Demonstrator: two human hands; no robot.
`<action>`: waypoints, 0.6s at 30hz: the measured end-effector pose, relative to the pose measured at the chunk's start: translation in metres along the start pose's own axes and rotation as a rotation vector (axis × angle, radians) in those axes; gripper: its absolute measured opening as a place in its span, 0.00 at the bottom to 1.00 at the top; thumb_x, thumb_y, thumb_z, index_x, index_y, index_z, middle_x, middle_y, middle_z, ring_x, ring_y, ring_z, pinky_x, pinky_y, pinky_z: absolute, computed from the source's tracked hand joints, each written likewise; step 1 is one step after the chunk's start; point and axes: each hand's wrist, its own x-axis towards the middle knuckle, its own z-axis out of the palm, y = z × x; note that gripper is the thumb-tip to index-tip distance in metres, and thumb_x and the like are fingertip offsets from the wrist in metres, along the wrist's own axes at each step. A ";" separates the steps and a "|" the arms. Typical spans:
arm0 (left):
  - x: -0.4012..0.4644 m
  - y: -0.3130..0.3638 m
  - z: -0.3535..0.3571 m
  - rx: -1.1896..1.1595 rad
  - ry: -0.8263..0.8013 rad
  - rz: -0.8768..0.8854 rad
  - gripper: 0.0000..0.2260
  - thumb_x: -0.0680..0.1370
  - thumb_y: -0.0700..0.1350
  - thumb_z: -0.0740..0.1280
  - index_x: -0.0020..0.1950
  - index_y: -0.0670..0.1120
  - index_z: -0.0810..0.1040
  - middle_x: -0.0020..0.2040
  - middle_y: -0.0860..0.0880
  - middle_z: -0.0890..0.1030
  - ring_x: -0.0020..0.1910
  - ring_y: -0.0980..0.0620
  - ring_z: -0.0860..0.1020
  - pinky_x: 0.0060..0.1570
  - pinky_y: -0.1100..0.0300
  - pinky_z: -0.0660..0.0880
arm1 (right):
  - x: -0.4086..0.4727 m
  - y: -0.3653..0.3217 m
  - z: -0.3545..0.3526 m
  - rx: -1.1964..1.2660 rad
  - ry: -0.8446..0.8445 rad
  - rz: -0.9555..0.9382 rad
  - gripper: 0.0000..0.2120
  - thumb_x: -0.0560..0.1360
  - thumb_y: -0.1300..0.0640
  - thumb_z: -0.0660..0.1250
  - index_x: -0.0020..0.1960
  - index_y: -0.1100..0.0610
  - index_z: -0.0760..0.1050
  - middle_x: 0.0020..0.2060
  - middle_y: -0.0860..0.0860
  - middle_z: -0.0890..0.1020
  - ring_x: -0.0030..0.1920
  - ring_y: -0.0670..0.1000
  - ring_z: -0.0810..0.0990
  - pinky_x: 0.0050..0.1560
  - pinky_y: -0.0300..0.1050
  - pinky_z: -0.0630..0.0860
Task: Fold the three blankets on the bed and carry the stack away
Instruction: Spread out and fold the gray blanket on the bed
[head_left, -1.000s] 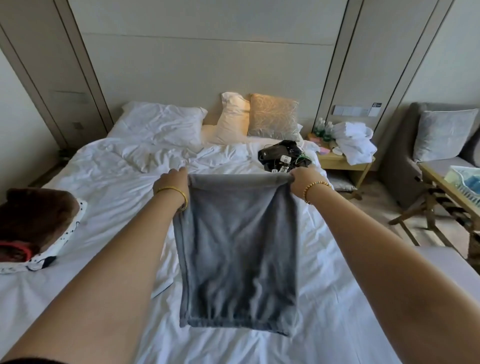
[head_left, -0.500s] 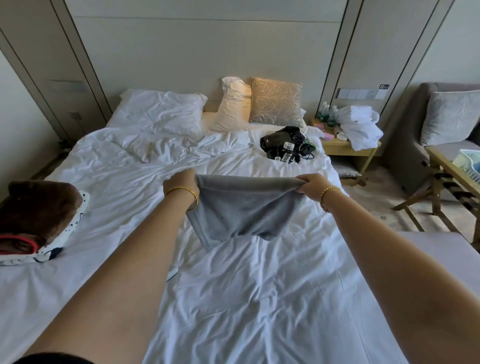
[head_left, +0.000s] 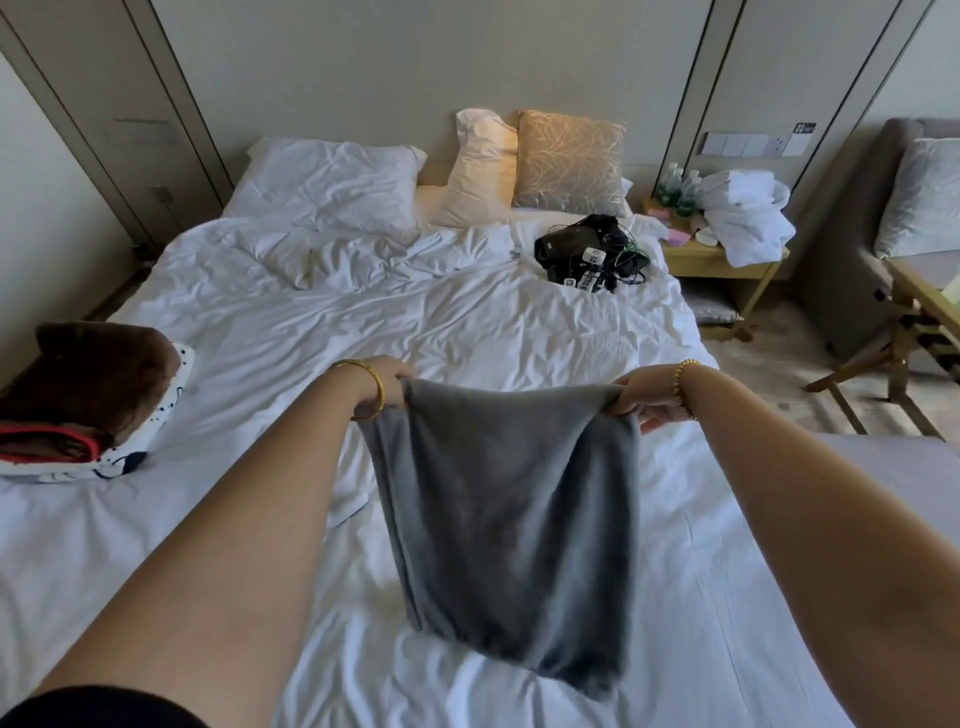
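Above the near half of the wide white-sheeted bed (head_left: 467, 322), the soft grey fleece blanket (head_left: 511, 525) hangs much longer than it did half a second ago, when it was bunched up short between the hands; its lower edge now droops down close to the sheet, though whether it touches I cannot tell. The left hand (head_left: 387, 387) and the right hand (head_left: 641, 397) have dropped lower and nearer, well apart, each pinching an upper corner of the grey cloth, a gold bangle on the left wrist and a gold bead bracelet on the right. The camera view has also tipped down a little. At the left edge of the bed lies a folded stack: a plush dark brown blanket (head_left: 98, 374) on top of a white dotted blanket with red trim (head_left: 124, 457). The sheet is creased and rumpled, with a crumpled white pillow (head_left: 332, 182), a cream pillow (head_left: 480, 166) and a beige patterned cushion (head_left: 571, 161) at the far headboard. A tangle of black devices and cables (head_left: 592, 252) sits far right on the bed. Beyond it, a wooden bedside table (head_left: 722, 265) carries heaped white towels (head_left: 743, 215) and bottles, and a grey sofa (head_left: 852, 234) stands at the right wall.
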 end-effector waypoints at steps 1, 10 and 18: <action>0.005 -0.001 0.007 -0.018 0.047 -0.010 0.09 0.75 0.40 0.64 0.35 0.49 0.71 0.39 0.48 0.74 0.42 0.47 0.73 0.40 0.60 0.67 | 0.008 0.001 0.001 -0.034 0.089 0.008 0.16 0.77 0.66 0.59 0.64 0.59 0.71 0.54 0.58 0.77 0.49 0.52 0.77 0.53 0.49 0.78; 0.069 0.008 0.077 0.097 0.217 -0.271 0.20 0.72 0.34 0.62 0.64 0.42 0.69 0.63 0.39 0.70 0.63 0.39 0.71 0.57 0.47 0.72 | 0.098 0.017 0.041 -0.565 0.504 0.018 0.14 0.76 0.64 0.58 0.60 0.60 0.72 0.57 0.60 0.77 0.58 0.60 0.76 0.57 0.51 0.73; 0.070 -0.017 0.178 0.199 0.032 -0.172 0.15 0.74 0.36 0.62 0.60 0.45 0.69 0.59 0.42 0.72 0.57 0.41 0.72 0.52 0.52 0.71 | 0.137 0.098 0.095 -0.656 0.352 0.110 0.16 0.76 0.66 0.56 0.60 0.57 0.74 0.57 0.57 0.77 0.57 0.58 0.76 0.57 0.51 0.76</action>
